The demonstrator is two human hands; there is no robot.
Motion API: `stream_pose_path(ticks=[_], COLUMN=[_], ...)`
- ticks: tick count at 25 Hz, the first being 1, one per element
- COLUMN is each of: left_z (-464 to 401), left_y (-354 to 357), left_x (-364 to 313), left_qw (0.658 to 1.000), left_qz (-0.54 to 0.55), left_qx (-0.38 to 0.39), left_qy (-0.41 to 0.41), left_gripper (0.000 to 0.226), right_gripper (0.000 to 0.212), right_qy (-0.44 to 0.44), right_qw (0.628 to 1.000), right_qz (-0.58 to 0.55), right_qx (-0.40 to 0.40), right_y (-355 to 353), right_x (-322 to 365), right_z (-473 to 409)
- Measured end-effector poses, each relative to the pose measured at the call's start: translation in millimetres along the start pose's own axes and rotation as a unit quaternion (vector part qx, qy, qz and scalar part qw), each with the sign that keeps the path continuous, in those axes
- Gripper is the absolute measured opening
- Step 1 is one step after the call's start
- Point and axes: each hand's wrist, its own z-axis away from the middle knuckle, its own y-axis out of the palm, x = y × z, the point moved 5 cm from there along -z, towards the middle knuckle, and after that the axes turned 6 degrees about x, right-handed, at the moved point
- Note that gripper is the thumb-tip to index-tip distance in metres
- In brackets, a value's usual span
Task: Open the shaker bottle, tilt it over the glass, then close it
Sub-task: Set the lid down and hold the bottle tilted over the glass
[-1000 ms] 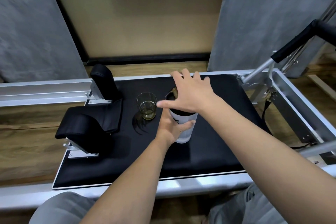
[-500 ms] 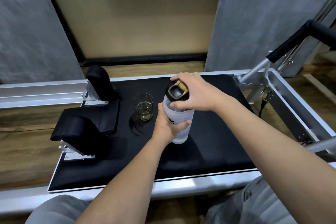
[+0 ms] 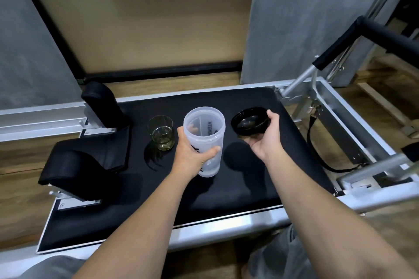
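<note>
The translucent shaker bottle (image 3: 207, 136) stands open on the black pad, its mouth uncovered. My left hand (image 3: 190, 156) is wrapped around its lower body. The black lid (image 3: 249, 123) is off the bottle and turned underside up, held to the right of it in my right hand (image 3: 267, 136). A short clear glass (image 3: 161, 132) with a little yellowish liquid in it stands just left of the bottle, apart from it.
The black padded carriage (image 3: 238, 176) sits in a silver metal frame (image 3: 353, 129). Two black shoulder rests (image 3: 102, 102) and a headrest (image 3: 74, 172) lie at the left. A black-padded bar (image 3: 385, 36) rises at the right. A black strap (image 3: 317, 154) hangs by the frame.
My right hand has taken the lid off the bottle and carried it to the right, flipped over. The left hand still holds the bottle, which is now open.
</note>
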Motion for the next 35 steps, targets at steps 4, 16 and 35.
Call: stream_pose_path(ticks=[4, 16, 35], left_z=[-3, -5, -1], left_y=[-4, -3, -3], left_x=[-6, -2, -2], left_qw=[1.0, 1.0, 1.0], left_qz=[0.0, -0.013, 0.003], left_qx=[-0.007, -0.011, -0.008], left_qy=[0.014, 0.012, 0.005], left_gripper=[0.083, 0.082, 0.087], right_gripper=[0.017, 0.031, 0.064], right_qy=[0.002, -0.052, -0.191], right_qw=[0.999, 0.953, 0.659], right_qz=[0.009, 0.276, 0.723], right_qx=[-0.048, -0.112, 0.082], right_y=[-23, -50, 9], right_x=[-16, -38, -20], right_z=[-7, -15, 26])
